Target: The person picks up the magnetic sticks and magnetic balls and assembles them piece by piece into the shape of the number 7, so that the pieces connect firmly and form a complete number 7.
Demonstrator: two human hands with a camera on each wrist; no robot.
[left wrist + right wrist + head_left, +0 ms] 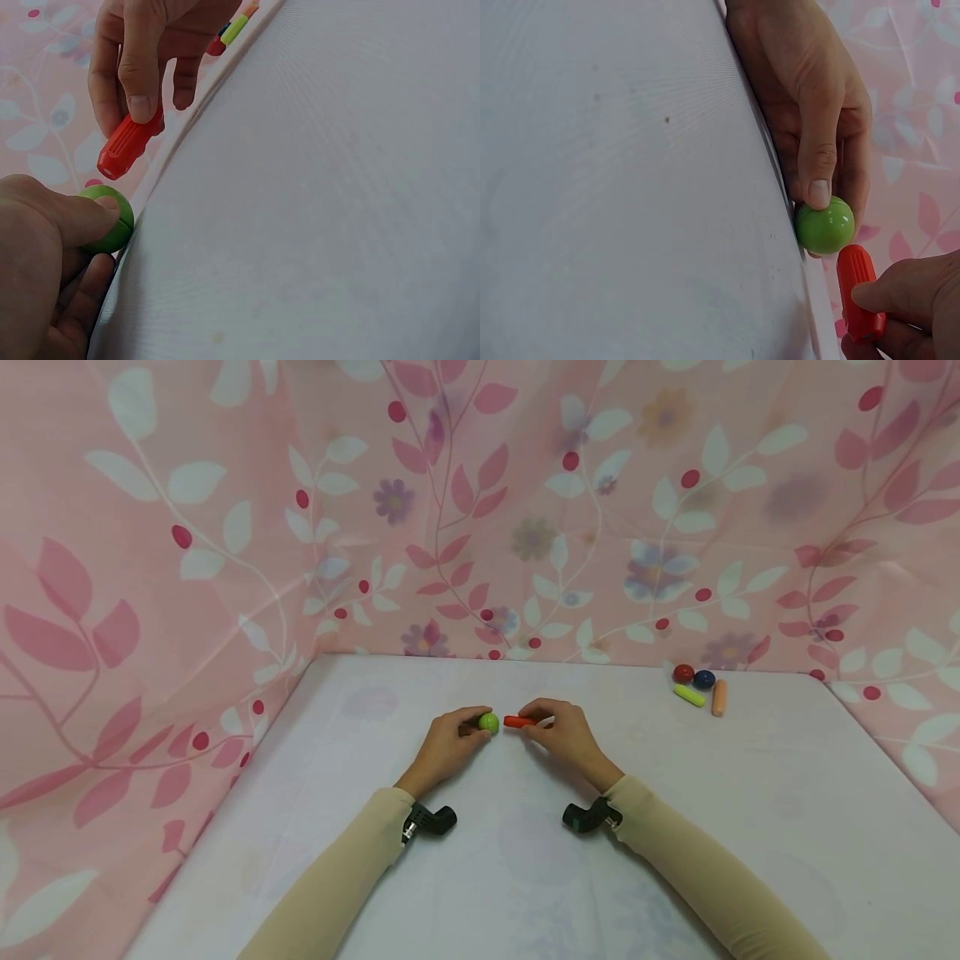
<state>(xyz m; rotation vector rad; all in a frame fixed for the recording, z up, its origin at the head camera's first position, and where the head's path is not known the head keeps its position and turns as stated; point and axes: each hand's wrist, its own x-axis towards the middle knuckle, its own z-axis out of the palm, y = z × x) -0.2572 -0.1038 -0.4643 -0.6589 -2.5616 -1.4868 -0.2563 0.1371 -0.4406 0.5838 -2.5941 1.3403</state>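
Your left hand (448,742) is gripping a green ball (489,723) above the white table (495,877), and your right hand (564,735) is pinching a red stick (517,722) just beside it, one end facing the ball. Farther right, a red ball (683,673), blue ball (704,679), yellow-green stick (689,696) and orange stick (720,698) are lying near the back edge.

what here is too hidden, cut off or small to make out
- Part of the green ball: right wrist view, covered by the left hand.
- Part of the red stick: right wrist view, covered by the right hand, itself cut off by the right edge.
- Most of the dark blue ball: left wrist view, behind the yellow-green stick; any fine marks on it are too small in the head view.
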